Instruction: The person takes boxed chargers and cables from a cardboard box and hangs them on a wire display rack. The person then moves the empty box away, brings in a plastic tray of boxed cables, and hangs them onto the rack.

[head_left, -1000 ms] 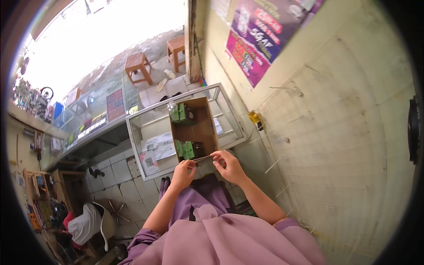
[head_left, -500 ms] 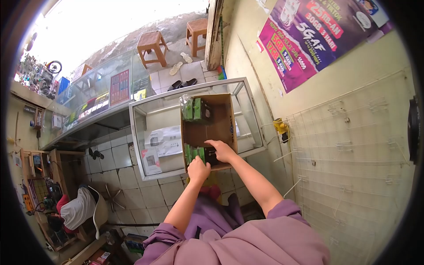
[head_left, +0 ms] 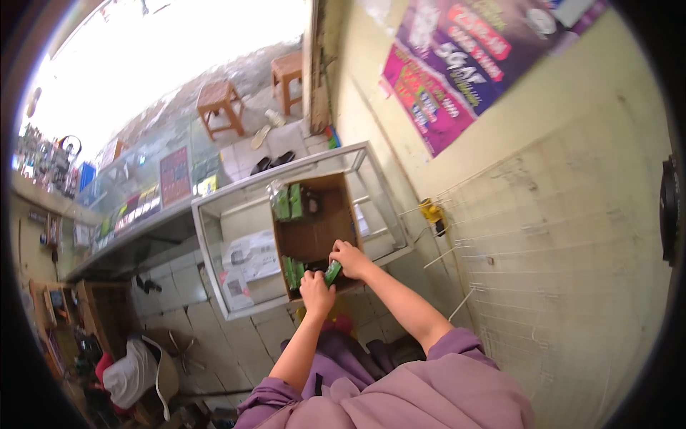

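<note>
Green packet [head_left: 333, 273] slants lengthwise from left hand [head_left: 316, 292] to right hand [head_left: 349, 260] at the near end of a cardboard box [head_left: 314, 239] on the glass bench [head_left: 243, 214], its upper end pinched in the right's fingers, its lower end beside the left's curled fingers, their hold hidden.

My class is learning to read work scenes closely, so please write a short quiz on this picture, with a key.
1. True or false: the left hand and the right hand are both at the end of the cardboard box nearest the wearer.
2. Multiple choice: what does the cardboard box stand on?
A) the tiled floor
B) the glass-topped case
C) a wooden chair
3. Fill in the colour: the small pack between the two hands is ____.

Key: 1. True. 2. B. 3. Green.
</note>
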A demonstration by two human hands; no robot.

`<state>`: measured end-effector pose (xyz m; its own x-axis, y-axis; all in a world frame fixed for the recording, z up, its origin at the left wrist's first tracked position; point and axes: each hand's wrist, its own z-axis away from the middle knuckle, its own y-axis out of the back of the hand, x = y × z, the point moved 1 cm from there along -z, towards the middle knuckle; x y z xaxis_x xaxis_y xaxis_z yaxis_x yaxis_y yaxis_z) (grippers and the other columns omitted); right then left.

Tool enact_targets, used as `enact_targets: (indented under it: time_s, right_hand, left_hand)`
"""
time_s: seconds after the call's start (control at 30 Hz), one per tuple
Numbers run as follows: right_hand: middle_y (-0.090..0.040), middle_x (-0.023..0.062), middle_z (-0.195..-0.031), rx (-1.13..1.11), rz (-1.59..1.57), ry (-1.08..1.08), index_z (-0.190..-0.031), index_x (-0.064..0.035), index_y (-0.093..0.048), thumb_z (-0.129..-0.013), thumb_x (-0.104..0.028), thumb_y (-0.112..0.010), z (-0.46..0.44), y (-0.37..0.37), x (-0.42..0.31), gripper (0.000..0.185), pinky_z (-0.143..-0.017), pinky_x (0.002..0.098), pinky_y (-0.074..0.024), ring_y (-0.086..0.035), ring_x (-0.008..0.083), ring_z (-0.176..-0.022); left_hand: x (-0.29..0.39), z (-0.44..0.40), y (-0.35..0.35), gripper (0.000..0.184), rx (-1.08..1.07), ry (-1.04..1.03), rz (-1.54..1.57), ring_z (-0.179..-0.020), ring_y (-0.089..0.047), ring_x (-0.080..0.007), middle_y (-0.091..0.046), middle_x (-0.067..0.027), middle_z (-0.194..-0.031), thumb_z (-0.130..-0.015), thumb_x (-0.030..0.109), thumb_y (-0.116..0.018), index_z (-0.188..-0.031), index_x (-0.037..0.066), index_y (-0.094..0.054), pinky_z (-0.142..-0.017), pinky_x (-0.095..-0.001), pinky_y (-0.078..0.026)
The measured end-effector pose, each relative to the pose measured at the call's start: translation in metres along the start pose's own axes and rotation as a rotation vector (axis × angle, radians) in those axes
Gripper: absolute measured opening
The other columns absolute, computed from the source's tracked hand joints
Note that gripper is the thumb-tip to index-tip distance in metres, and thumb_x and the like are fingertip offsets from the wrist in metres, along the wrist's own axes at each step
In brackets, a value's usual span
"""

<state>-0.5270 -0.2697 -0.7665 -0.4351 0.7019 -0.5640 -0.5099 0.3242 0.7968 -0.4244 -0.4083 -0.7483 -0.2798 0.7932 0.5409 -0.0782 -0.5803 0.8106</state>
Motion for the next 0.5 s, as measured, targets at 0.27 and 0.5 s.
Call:
enact_targets:
  time_s: [0.27,0.5]
  right_hand:
    - [-0.046,0.0140,-0.145,0.427,-0.364,-0.048,-0.099,-0.0079,-0.067,-0.066,-0.016,-0.087,0.147,0.134,-0.098,0.040,-0.112,0.0462,-0.0328,-0.037,0.0378,-0.138]
    - [-0.059,0.0120,-0.129,0.772,-0.540,-0.111,-0.115,-0.0038,-0.058,-0.078,-0.010,-0.081,0.280,0.179,-0.165,0.044,-0.105,0.0375,-0.0428,-0.054,0.0280,-0.124]
  left_hand:
    - [0.066,0.018,0.117,0.044,-0.274,-0.522,0.793,-0.107,-0.062,-0.0228,-0.064,-0.0132,-0.115,-0.066,0.007,-0.086,-0.100,0.004,-0.059,-0.089,-0.0341,-0.049]
    - [0.169,0.085,0.163,0.048,-0.691,-0.547,0.779,-0.091,-0.064,-0.0128,-0.068,-0.0062,-0.094,-0.072,0.009,-0.086,-0.110,0.002,-0.057,-0.083,-0.0295,-0.051]
